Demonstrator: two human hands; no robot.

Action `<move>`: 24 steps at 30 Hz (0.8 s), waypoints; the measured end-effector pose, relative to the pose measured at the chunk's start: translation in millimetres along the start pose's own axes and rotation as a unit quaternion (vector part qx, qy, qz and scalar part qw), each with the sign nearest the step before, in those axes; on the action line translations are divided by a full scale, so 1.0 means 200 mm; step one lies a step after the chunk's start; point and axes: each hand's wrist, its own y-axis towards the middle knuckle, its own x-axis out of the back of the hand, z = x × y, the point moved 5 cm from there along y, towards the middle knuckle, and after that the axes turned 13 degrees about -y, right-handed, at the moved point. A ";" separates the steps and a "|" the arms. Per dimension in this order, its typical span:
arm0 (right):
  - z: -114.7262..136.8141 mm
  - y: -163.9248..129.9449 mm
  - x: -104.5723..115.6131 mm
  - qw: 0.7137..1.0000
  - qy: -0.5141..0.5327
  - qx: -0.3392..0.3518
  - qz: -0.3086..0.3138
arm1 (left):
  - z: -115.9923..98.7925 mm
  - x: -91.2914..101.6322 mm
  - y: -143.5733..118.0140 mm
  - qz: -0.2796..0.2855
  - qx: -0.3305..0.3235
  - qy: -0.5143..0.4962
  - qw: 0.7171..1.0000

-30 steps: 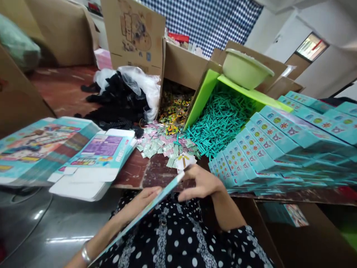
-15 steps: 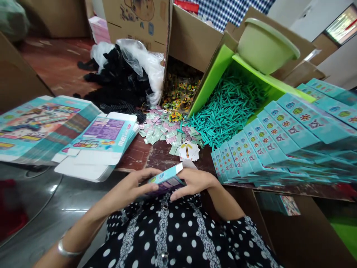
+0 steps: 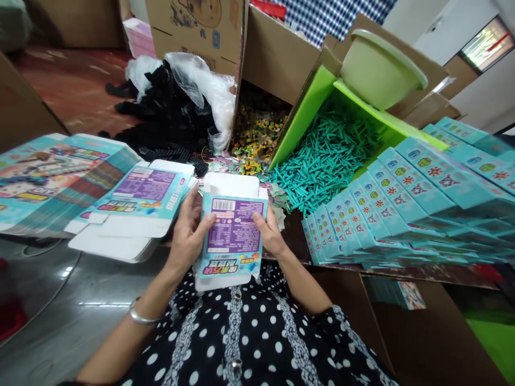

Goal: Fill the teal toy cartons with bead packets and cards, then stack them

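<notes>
A teal and purple carton (image 3: pixel 233 230) is between my hands at my front, its printed back with a barcode toward me. White flaps stick out at its top and bottom ends. My left hand (image 3: pixel 188 230) grips the left edge, thumb across the purple panel. On the right edge, my right hand (image 3: pixel 270 229) holds on with its thumb on the print. The other fingers of both hands are partly hidden behind the carton. To the left lies a small stack of flat cartons (image 3: pixel 145 190) of the same print, close to my left hand.
A taller carton stack (image 3: pixel 60 177) stands further left. Black pieces (image 3: pixel 169 118) spill from a plastic bag. Teal sticks (image 3: pixel 322 155) fill a green-lined box, with a pale green basin (image 3: pixel 382 69) on its edge. Teal boxes (image 3: pixel 386 193) stand in rows at right. Small packets (image 3: pixel 279 195) lie behind the carton.
The carton has turned from edge-on to showing its back, and its white end flaps now show. Both hands have shifted to its left and right edges; it now hides most of the packets.
</notes>
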 end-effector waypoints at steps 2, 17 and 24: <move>-0.07 0.02 -0.05 1.000 -0.017 -0.013 -0.006 | 0.05 0.00 0.02 0.009 -0.016 0.021 1.000; -0.39 0.12 -0.16 0.990 -0.080 -0.036 -0.107 | 0.41 0.17 0.07 -0.085 0.023 0.105 0.991; -0.33 0.14 -0.17 0.997 0.019 -0.051 -0.056 | 0.31 0.19 0.05 -0.079 0.066 0.022 0.994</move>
